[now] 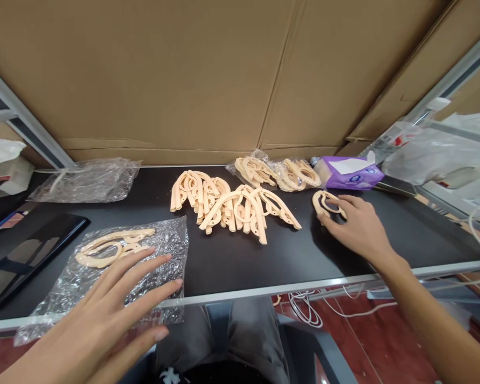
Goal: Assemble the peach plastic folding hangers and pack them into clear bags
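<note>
My left hand (112,309) is spread open over a clear plastic bag (168,240) at the table's front left. Beneath its fingertips lies a beige folding hanger (100,261), on or inside the bag; I cannot tell which. At the right, my right hand (358,224) grips another beige folding hanger (319,204) between thumb and fingers, at the tabletop. A loose pile of beige folding hangers (240,210) spreads across the middle of the table. Behind it, several more hangers (256,169) lie in clear bags (280,178).
A purple tissue pack (350,173) stands at the back right, with a plastic bottle (404,130) beyond it. Flattened clear bags (88,181) lie at the back left, near a glossy black device (36,250). Cardboard (184,69) walls off the back. White cables (306,309) hang below the table (232,272).
</note>
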Available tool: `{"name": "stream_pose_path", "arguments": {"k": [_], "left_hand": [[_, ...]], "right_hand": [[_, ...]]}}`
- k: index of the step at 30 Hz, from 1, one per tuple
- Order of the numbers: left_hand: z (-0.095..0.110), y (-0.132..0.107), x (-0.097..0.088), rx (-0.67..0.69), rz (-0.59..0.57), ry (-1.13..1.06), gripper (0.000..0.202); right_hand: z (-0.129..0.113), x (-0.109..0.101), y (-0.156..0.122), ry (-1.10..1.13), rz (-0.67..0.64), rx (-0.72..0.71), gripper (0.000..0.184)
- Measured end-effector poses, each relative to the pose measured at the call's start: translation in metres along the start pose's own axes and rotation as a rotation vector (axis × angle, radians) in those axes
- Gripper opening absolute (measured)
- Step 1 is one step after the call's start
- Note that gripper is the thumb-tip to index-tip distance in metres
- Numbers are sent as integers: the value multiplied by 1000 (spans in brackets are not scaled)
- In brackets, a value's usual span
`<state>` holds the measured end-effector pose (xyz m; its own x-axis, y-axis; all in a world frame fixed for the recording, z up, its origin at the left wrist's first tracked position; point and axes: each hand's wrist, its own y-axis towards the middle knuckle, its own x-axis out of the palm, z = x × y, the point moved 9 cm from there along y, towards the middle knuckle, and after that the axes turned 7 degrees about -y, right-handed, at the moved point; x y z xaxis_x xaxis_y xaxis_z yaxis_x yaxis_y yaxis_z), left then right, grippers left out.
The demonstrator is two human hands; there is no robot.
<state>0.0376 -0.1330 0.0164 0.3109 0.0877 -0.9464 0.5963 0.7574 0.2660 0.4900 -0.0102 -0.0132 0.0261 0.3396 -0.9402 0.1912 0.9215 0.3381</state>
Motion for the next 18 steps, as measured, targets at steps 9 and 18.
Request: {"name": "stream_pose_path", "arguments": {"k": [9, 18], "left_hand": [[-12, 5, -3, -8, 70, 35, 53], [-32, 13, 14, -114, -83, -43, 48]], "right_hand": [[49, 8, -20, -45, -279, 204, 77], [79, 14, -33, -110, -229, 244, 88]]}}
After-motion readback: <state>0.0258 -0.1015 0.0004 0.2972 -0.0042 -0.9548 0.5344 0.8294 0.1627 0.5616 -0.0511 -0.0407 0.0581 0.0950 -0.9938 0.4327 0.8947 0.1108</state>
